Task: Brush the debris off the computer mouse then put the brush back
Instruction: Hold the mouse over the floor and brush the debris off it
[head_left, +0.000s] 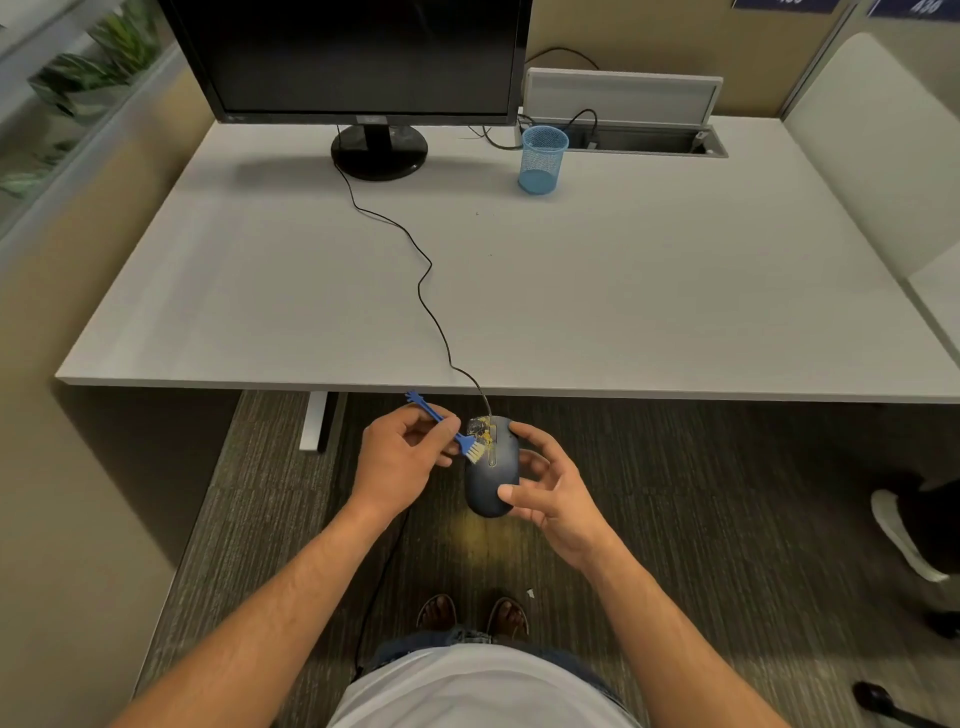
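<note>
Yellow debris (485, 430) flecks the dark mouse (491, 475) — right hand (550, 486) holding it, left hand (400, 460) pinching brush (457, 439).

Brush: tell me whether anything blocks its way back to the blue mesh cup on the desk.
Nothing visible does. The left hand holds the brush at the mouse, off the near desk edge. Between there and the blue mesh cup lies only the flat mouse cable, to the left.

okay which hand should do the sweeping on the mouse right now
Left. The left hand already pinches the blue brush, bristles at the yellow debris on the mouse. The right hand is busy holding the mouse off the desk.
</note>
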